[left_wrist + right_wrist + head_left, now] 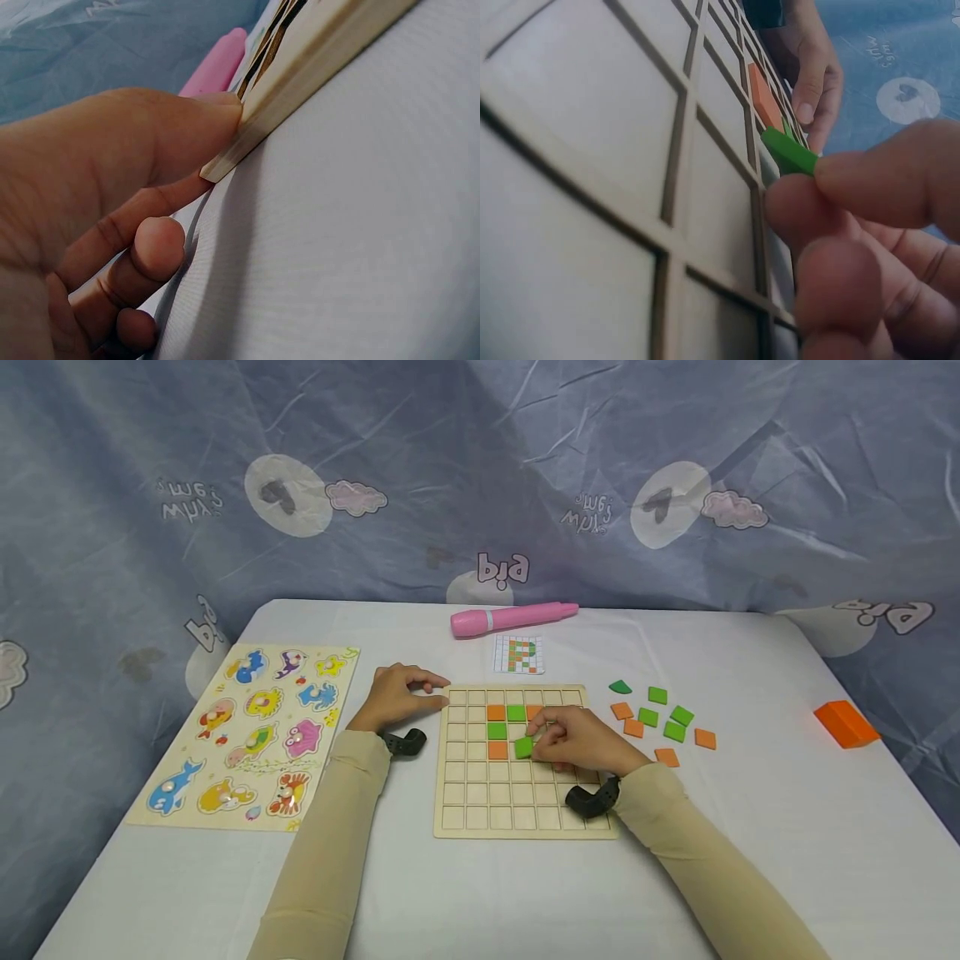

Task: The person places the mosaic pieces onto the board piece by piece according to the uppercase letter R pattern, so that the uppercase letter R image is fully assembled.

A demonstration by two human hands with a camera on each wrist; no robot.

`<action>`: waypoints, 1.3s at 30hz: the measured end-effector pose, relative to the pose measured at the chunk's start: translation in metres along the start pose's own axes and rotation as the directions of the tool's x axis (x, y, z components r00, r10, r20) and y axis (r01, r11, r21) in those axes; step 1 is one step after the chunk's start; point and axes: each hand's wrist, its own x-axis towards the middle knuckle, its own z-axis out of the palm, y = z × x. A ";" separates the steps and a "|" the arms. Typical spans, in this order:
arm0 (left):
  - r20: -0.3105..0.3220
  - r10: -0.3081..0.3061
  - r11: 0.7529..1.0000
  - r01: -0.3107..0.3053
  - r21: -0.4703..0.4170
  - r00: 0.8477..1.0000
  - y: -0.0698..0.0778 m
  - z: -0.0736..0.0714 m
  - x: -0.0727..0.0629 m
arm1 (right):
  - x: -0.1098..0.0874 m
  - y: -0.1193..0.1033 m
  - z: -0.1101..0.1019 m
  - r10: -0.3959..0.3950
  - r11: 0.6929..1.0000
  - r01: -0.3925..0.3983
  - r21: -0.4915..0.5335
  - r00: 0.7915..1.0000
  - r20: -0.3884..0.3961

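Observation:
A wooden grid board (465, 827) lies flat on the table. My left hand (401, 693) holds its far left corner; in the left wrist view the thumb (202, 124) presses on the board's edge (277, 112). Over the grid, my right hand (581, 739) pinches a green square tile (789, 152) between thumb and fingertips, tilted above a cell. Orange tiles (497, 749) and green tiles (497, 731) sit in cells of the upper rows. Part of this area is hidden behind the right hand.
Several loose orange and green tiles (648, 717) lie right of the board. Behind it are a pattern card (518, 655) and a pink pen-shaped thing (517, 618). A sea-animal puzzle board (247, 735) lies at the left, an orange block (846, 724) at the far right.

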 end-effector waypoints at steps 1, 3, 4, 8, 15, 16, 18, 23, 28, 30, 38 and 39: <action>0.000 -0.002 1.000 0.002 0.003 1.000 0.000 0.000 0.000 | 0.001 0.000 0.001 -0.007 1.000 0.007 -0.007 1.000 0.001; 0.001 -0.003 1.000 0.003 0.006 1.000 0.001 0.000 0.000 | 0.001 -0.001 0.002 -0.016 1.000 0.016 -0.022 1.000 -0.002; 0.001 -0.003 1.000 0.003 0.006 1.000 0.002 0.000 0.000 | 0.002 -0.001 0.002 -0.021 0.999 0.021 -0.034 1.000 -0.005; 0.005 -0.006 1.000 0.006 0.006 1.000 0.005 -0.001 -0.001 | 0.003 -0.003 0.004 -0.024 0.997 0.023 -0.067 1.000 -0.012; 0.004 0.005 1.000 -0.005 0.002 1.000 0.006 -0.002 -0.001 | 0.004 -0.004 0.007 -0.010 0.991 0.006 -0.136 1.000 -0.027; 0.003 0.009 1.000 -0.009 0.002 1.000 0.006 -0.002 -0.001 | 0.004 -0.004 0.008 -0.012 0.990 0.008 -0.140 1.000 -0.028; 0.001 0.011 1.000 -0.011 0.000 1.000 0.005 -0.002 0.000 | 0.005 -0.004 0.008 -0.017 0.989 0.013 -0.149 0.999 -0.028; -0.002 0.015 1.000 -0.015 -0.006 1.000 0.004 -0.001 0.000 | 0.004 -0.004 0.008 -0.011 0.986 0.007 -0.165 1.000 -0.027; -0.001 0.014 1.000 -0.014 -0.007 1.000 0.005 -0.001 -0.001 | 0.004 -0.005 0.007 0.000 0.985 -0.004 -0.172 1.000 -0.022; 0.000 0.014 1.000 -0.014 -0.005 1.000 0.005 0.000 0.000 | 0.004 -0.005 0.007 -0.002 0.986 0.000 -0.168 1.000 -0.015; -0.004 0.013 1.000 -0.013 -0.001 1.000 0.002 0.000 0.000 | 0.001 0.000 0.000 -0.054 0.995 0.055 -0.084 0.998 0.017; -0.005 0.012 1.000 -0.012 0.000 1.000 0.002 0.000 0.000 | -0.001 0.000 -0.001 -0.055 0.996 0.057 -0.063 0.998 0.020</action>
